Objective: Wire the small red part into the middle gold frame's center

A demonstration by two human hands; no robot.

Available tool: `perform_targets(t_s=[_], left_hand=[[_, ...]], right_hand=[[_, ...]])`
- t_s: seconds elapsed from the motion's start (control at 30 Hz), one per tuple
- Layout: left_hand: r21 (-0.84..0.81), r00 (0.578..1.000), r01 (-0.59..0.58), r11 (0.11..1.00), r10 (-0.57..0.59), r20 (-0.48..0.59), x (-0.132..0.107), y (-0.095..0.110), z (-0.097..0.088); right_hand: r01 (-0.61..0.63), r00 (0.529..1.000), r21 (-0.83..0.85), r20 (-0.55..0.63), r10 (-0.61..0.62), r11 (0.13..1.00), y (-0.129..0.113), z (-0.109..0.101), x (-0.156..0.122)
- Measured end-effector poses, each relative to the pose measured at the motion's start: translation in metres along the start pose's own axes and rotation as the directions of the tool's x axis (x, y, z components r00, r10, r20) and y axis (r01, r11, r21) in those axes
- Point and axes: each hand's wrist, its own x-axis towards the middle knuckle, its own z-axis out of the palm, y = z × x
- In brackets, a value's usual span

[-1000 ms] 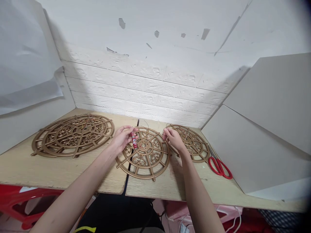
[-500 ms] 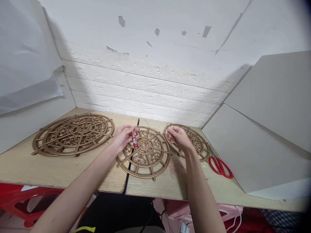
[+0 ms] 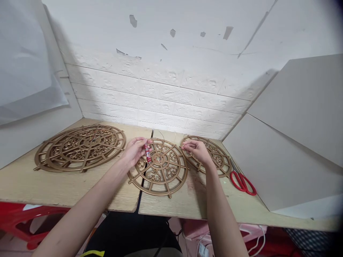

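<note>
My left hand (image 3: 134,151) is closed round a small red tube with printed lettering (image 3: 148,153), held upright over the left part of a gold openwork disc (image 3: 169,184). A thin wire (image 3: 163,141) stands up from the middle of that disc. My right hand (image 3: 197,149) is pinched, its thumb and fingertips pressed together above the left edge of another gold disc (image 3: 220,162) on the right. Whatever sits between those fingertips is too small to make out.
More gold discs (image 3: 80,167) lie overlapped at the left of the wooden table (image 3: 115,198). Red-handled scissors (image 3: 243,184) rest near the right board (image 3: 270,167). A dark gap runs between two tabletops. The white brick-patterned wall (image 3: 158,92) closes off the back.
My right hand has tilted, its fingers now pointing further left with the fingertips a little lower. My left hand keeps the red tube almost where it was.
</note>
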Motion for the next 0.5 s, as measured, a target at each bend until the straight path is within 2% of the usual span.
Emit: perform_targets(t_s=[0.23,0.37,0.5], left_hand=[[-0.006,1.000,0.005,1.000,-0.005,-0.004,-0.0013,0.0014,0.0017],[-0.007,1.000,0.003,1.000,-0.003,0.000,-0.0009,0.0013,0.0017],[-0.004,1.000,-0.008,1.000,0.008,0.006,0.0004,0.0000,0.0005]], right_hand=[[0.061,0.998,-0.139,-0.006,-0.063,0.988,0.0041,-0.0009,0.0024],[0.094,0.995,-0.305,0.002,-0.098,0.948,0.0039,-0.0005,0.0030],[0.117,0.992,-0.384,-0.002,-0.127,0.916,0.0070,-0.0008,0.0043]])
